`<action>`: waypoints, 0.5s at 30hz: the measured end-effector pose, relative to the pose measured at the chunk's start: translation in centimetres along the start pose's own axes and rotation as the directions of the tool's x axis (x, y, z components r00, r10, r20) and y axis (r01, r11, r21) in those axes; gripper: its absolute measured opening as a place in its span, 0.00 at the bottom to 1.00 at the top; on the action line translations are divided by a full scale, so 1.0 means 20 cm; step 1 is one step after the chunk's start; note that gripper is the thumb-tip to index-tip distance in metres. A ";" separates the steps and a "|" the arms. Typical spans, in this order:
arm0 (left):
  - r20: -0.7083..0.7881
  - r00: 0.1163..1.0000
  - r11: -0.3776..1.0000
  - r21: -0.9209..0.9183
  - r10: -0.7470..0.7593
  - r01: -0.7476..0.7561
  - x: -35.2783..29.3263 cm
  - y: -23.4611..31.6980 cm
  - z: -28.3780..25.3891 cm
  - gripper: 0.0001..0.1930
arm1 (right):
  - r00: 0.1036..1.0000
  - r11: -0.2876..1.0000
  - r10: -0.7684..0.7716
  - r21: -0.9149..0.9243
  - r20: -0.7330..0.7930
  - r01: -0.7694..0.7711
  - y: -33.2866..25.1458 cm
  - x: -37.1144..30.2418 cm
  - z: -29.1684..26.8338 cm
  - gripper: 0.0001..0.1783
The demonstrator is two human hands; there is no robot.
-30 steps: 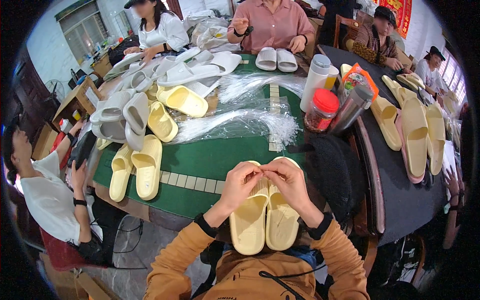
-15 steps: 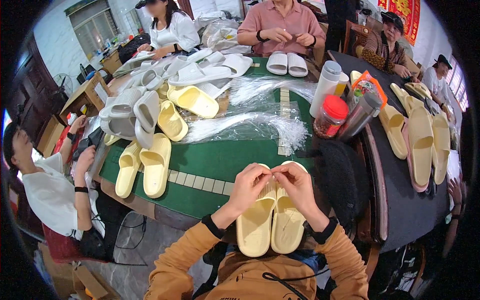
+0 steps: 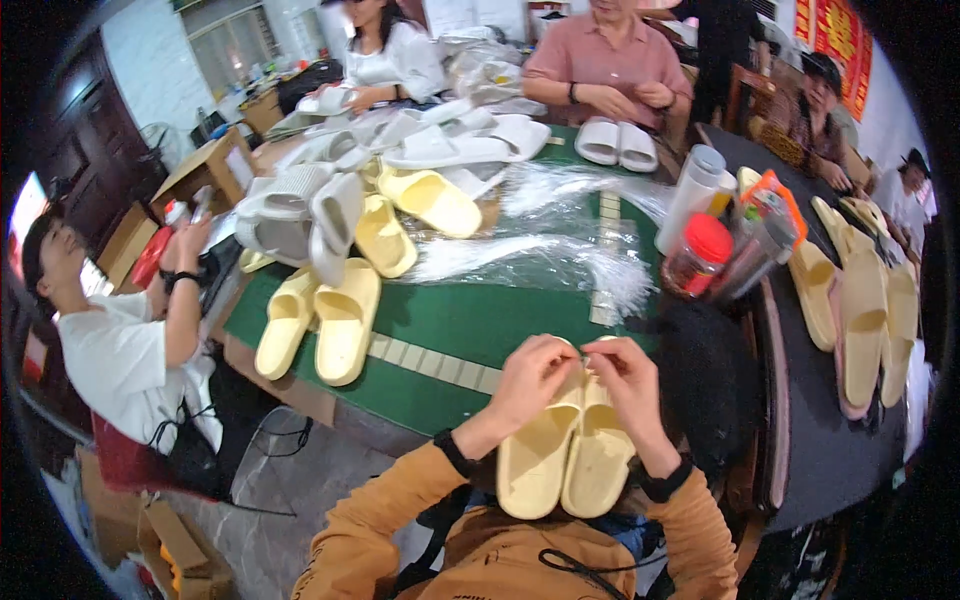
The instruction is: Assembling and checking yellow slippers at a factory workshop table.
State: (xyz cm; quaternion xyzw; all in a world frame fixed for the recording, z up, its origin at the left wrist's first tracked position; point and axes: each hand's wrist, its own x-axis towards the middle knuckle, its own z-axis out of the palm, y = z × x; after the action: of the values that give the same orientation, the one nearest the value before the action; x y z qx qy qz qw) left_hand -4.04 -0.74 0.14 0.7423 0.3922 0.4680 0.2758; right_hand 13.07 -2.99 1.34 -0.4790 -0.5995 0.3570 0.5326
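A pair of yellow slippers (image 3: 532, 470) lies side by side at the table's near edge, close to my body. Over their front ends, my left hand (image 3: 538, 378) is closed, thumb and fingertips pinched together. My right hand (image 3: 628, 382) pinches just beside it, fingertips a short way from the left ones. Whatever lies between the fingertips is too small to make out. Beyond my hands, bundles of thin clear-white plastic strands (image 3: 530, 262) lie on plastic film. Another pair of yellow slippers (image 3: 345, 335) sits to the left on the green tabletop (image 3: 440, 310).
Grey slippers (image 3: 290, 215) are heaped at the far left. A red-lidded jar (image 3: 697, 255), a white bottle (image 3: 690, 195) and a steel flask (image 3: 757, 258) stand at right. More yellow slippers (image 3: 865, 320) lie on the dark side table (image 3: 820, 460). Several people sit around.
The whole view has shifted, so things sit further right. My fingertips, touching before, are now slightly apart. At left, the person in white now holds up a small white-and-red object.
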 end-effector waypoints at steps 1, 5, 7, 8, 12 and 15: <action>0.016 0.999 0.998 -0.043 -0.043 0.043 0.00 0.00 0.00 0.06 | 0.998 0.992 0.063 0.107 -0.022 -0.060 0.01 -0.01 -0.01 0.06; 0.056 0.998 1.000 -0.011 0.015 -0.015 0.02 -0.05 0.06 0.06 | 0.997 0.996 0.063 0.067 -0.038 -0.061 0.03 0.00 -0.05 0.06; 0.031 0.999 0.998 0.039 0.039 -0.040 -0.01 -0.02 0.02 0.06 | 0.999 0.993 0.046 0.108 -0.018 -0.044 -0.02 -0.02 -0.03 0.05; 0.031 0.999 0.999 0.033 0.036 -0.037 0.00 -0.02 0.01 0.06 | 0.999 0.990 0.047 0.135 -0.021 -0.043 0.00 -0.01 -0.04 0.05; 0.030 0.999 1.000 -0.001 0.030 -0.030 0.00 -0.03 0.04 0.06 | 0.997 0.994 0.074 0.078 -0.007 -0.073 0.00 0.00 -0.05 0.05; 0.017 0.999 0.999 -0.032 0.040 -0.039 -0.01 -0.03 0.07 0.06 | 0.996 0.994 0.091 0.055 -0.006 -0.090 0.01 -0.02 -0.06 0.05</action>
State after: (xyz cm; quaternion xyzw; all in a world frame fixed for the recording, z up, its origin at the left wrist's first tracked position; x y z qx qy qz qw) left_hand -2.99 -0.70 -0.93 0.7496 0.3675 0.4729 0.2818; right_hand 14.34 -3.49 1.24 -0.4925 -0.5650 0.3947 0.5314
